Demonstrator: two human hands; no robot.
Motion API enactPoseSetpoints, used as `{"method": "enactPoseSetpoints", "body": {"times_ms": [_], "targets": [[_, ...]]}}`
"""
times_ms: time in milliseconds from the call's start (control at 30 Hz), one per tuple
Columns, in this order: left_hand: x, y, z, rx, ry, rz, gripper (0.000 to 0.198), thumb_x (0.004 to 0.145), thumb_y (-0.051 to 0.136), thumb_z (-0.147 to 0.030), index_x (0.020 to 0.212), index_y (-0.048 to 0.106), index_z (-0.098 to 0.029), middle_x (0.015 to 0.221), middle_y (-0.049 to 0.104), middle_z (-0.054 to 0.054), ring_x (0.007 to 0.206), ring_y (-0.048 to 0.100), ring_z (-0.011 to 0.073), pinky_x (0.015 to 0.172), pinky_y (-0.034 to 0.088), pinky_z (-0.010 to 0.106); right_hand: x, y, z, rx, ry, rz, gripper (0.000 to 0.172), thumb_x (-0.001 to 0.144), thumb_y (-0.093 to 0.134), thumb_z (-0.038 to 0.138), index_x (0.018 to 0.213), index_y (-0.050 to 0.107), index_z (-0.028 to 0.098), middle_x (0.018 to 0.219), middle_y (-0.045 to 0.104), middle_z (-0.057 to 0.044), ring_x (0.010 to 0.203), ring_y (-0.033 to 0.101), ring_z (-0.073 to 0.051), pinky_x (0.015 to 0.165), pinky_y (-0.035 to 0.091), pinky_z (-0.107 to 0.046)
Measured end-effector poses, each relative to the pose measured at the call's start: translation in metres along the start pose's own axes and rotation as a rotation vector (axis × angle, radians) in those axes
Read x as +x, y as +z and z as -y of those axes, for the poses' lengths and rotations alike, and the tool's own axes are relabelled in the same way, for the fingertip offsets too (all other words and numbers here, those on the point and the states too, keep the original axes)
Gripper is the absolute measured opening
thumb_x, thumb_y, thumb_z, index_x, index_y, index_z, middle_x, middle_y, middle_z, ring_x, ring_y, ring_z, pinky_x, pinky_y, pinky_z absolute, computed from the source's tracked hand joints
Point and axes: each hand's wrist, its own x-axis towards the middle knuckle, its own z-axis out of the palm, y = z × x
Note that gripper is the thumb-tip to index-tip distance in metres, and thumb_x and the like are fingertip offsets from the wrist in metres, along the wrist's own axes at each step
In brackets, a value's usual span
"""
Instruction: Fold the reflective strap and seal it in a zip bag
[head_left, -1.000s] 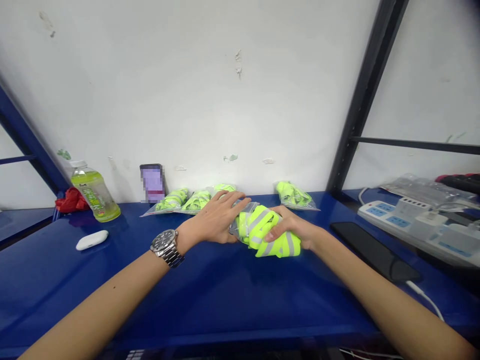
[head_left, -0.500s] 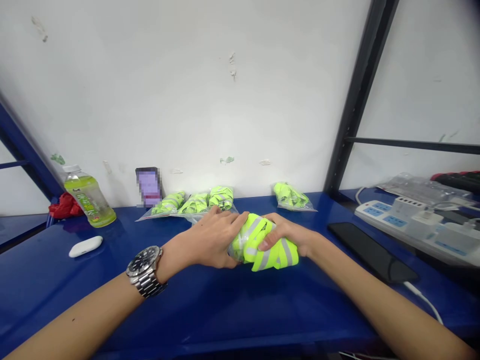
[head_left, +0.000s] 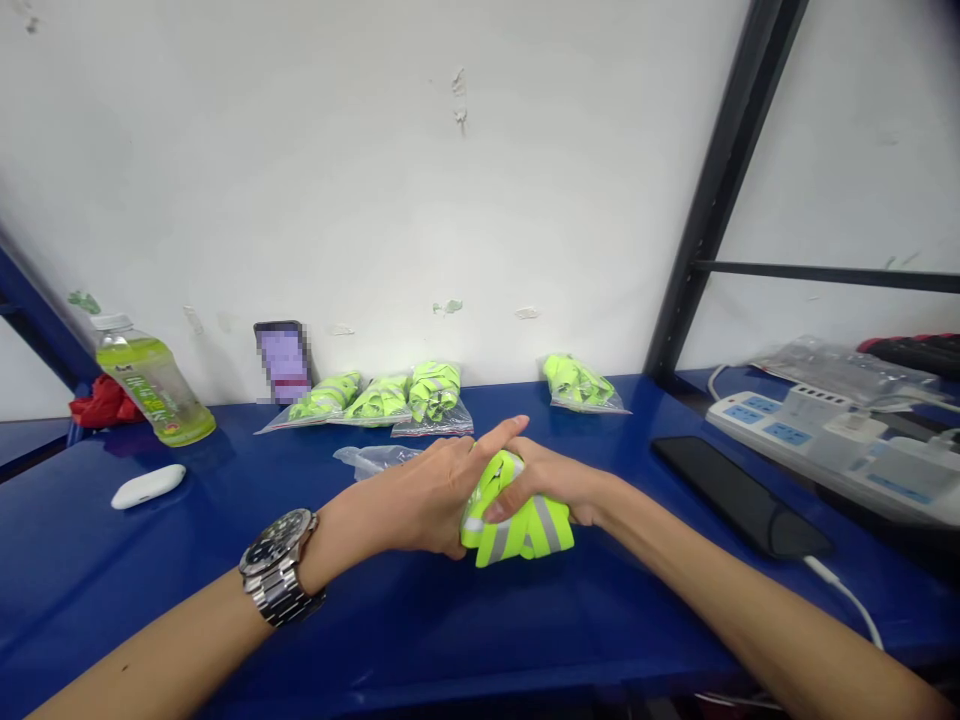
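The person's left hand (head_left: pixel 427 495) cups a tightly rolled neon-yellow reflective vest (head_left: pixel 519 530) from the side, its fingers stretched over the back of the right hand. The right hand (head_left: pixel 551 488) is clenched around the roll, with its fingers curled over the top. Grey reflective stripes show on the roll's lower part, which sits just above the blue steel shelf (head_left: pixel 90 570), near its front edge; the shelf surface may be touching it, though the hands hide much of the contact.

A crumpled clear plastic bag (head_left: pixel 373 460) lies just beyond the left wrist. A steel wristwatch (head_left: pixel 279 565) with a black dial circles that wrist, its dial text too small to read.

Along the white wall stand three zip bags of neon vests (head_left: pixel 379 398) side by side, with a fourth bag (head_left: pixel 579 385) further right. To the left are an upright smartphone (head_left: pixel 283 360) with a pixelated screen, a green-labelled drink bottle (head_left: pixel 154 380) with illegible lettering, a red cloth (head_left: pixel 105 400), and a white earbud case (head_left: pixel 148 486). To the right lie a black phone (head_left: pixel 739 495) with a white cable (head_left: pixel 844 600) and a white power strip (head_left: pixel 780 430) with blue markings, too small to read.
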Motion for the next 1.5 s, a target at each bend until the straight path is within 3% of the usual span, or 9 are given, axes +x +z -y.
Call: {"method": "enactPoseSetpoints", "body": {"times_ms": [167,300,467,600,767,867,1067,1233,1500], "targets": [[-0.002,0.003,-0.005,-0.004,0.016,-0.004,0.132,0.052,0.079,-0.016,0.149,-0.010,-0.024,0.121,0.055,0.016,0.104,0.058,0.0306,0.075,0.053,0.035,-0.003,0.009,0.002,-0.056,-0.038,0.081,0.049,0.057,0.079,0.011,0.104,0.066,0.017,0.091,0.071,-0.005,0.083,0.068,-0.023,0.072,0.055,-0.033],[-0.002,0.006,-0.002,0.103,0.035,-0.030,0.125,0.055,0.078,-0.015,0.148,-0.005,-0.020,0.121,0.053,0.018,0.109,0.054,0.0322,0.084,0.050,0.041,0.001,0.011,-0.001,-0.069,-0.102,-0.009,0.044,0.055,0.081,0.013,0.097,0.069,0.017,0.088,0.072,-0.004,0.080,0.068,-0.023,0.069,0.054,-0.032],[-0.006,0.009,-0.001,0.399,-0.052,-0.340,0.088,0.064,0.074,-0.020,0.137,0.026,-0.018,0.134,0.037,0.021,0.123,0.037,0.0421,0.097,0.037,0.060,0.006,0.006,-0.006,0.115,-0.119,-0.180,0.036,0.055,0.083,0.016,0.087,0.068,0.013,0.080,0.072,-0.006,0.072,0.069,-0.024,0.066,0.055,-0.035],[-0.017,0.009,-0.007,0.278,-0.110,-0.360,0.051,0.077,0.061,-0.022,0.122,0.039,-0.015,0.118,0.046,0.016,0.107,0.048,0.0319,0.087,0.046,0.048,0.008,0.003,-0.007,0.225,-0.161,-0.260,0.039,0.055,0.084,0.017,0.091,0.069,0.012,0.084,0.073,-0.008,0.072,0.069,-0.024,0.066,0.056,-0.035],[-0.026,0.015,-0.014,-0.018,-0.341,-0.469,0.009,0.093,0.042,-0.024,0.094,0.047,-0.017,0.096,0.049,0.008,0.085,0.054,0.0194,0.077,0.050,0.036,0.009,0.006,-0.006,0.319,-0.166,-0.296,0.035,0.057,0.082,0.019,0.089,0.069,0.010,0.081,0.073,-0.010,0.067,0.068,-0.022,0.062,0.056,-0.032],[-0.025,0.025,-0.016,-0.116,-0.361,-0.401,0.014,0.097,0.036,-0.026,0.096,0.048,-0.019,0.092,0.052,0.006,0.079,0.055,0.0178,0.072,0.050,0.035,0.009,0.009,-0.006,0.404,-0.189,-0.338,0.027,0.060,0.079,0.020,0.083,0.069,0.010,0.072,0.071,-0.007,0.058,0.065,-0.018,0.056,0.054,-0.029],[-0.019,0.041,-0.010,-0.157,-0.351,-0.579,0.008,0.096,0.041,-0.026,0.098,0.044,-0.019,0.091,0.054,0.005,0.081,0.057,0.0174,0.071,0.050,0.033,0.009,0.011,-0.012,0.460,-0.094,-0.241,0.027,0.072,0.072,0.032,0.087,0.069,0.011,0.072,0.071,-0.009,0.054,0.063,-0.018,0.048,0.052,-0.028],[-0.016,0.042,0.000,-0.027,-0.330,-0.596,0.010,0.096,0.037,-0.020,0.091,0.046,-0.018,0.085,0.053,0.004,0.072,0.054,0.0160,0.066,0.046,0.031,0.010,0.016,-0.012,0.427,-0.101,-0.297,0.028,0.069,0.076,0.030,0.087,0.068,0.011,0.070,0.070,-0.008,0.052,0.063,-0.018,0.048,0.053,-0.029],[-0.019,0.039,-0.014,-0.122,-0.057,-0.522,0.014,0.094,0.035,-0.014,0.087,0.047,-0.018,0.077,0.049,0.001,0.069,0.045,0.0132,0.064,0.040,0.027,0.014,0.022,-0.012,0.405,-0.196,-0.477,0.030,0.055,0.084,0.026,0.075,0.066,0.012,0.067,0.068,-0.005,0.056,0.063,-0.019,0.053,0.053,-0.031]]}}
